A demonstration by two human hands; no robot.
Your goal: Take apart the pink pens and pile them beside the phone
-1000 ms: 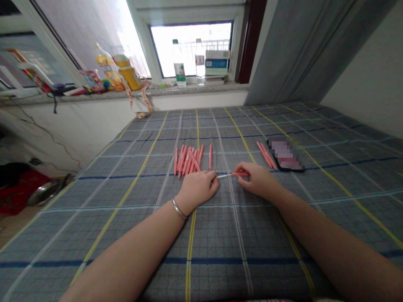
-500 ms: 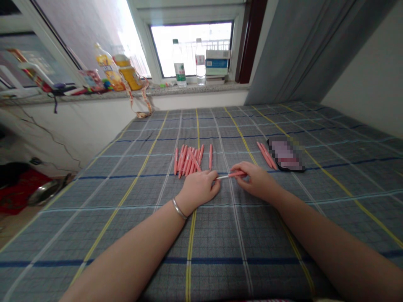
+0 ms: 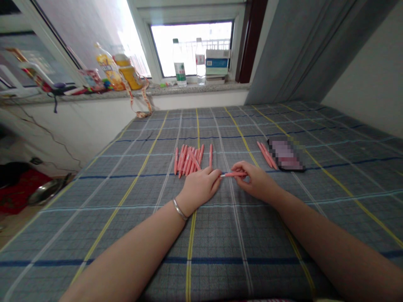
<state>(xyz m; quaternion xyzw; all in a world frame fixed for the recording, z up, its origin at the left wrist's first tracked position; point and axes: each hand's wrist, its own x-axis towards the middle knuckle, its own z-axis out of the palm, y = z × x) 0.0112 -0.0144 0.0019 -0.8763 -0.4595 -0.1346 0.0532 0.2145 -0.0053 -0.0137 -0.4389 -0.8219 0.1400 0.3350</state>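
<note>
A slim pink pen barrel [image 3: 234, 174] lies level between my hands. My right hand [image 3: 248, 178] pinches its right end between thumb and fingers. At its left end a short length of white pen refill [image 3: 223, 175] shows, and my left hand [image 3: 203, 183] is closed on the refill's tip, which the fingers hide. Just beyond my left hand lie several pink pens [image 3: 190, 159] side by side in a loose bunch, one slanting across the others. A single pink pen [image 3: 210, 155] lies apart on the bunch's right.
Two pink pens [image 3: 267, 155] lie at right beside a dark-edged phone-like object [image 3: 286, 155], its face blurred. Everything rests on a checked grey cloth [image 3: 126, 235]. On the windowsill behind stand two clear bottles [image 3: 180, 69], stacked boxes [image 3: 217, 63] and a yellow bottle [image 3: 129, 75] with a strap.
The white refill showing between my hands has become much shorter as it slid into the pink barrel. My left hand has shifted slightly right, towards my right hand.
</note>
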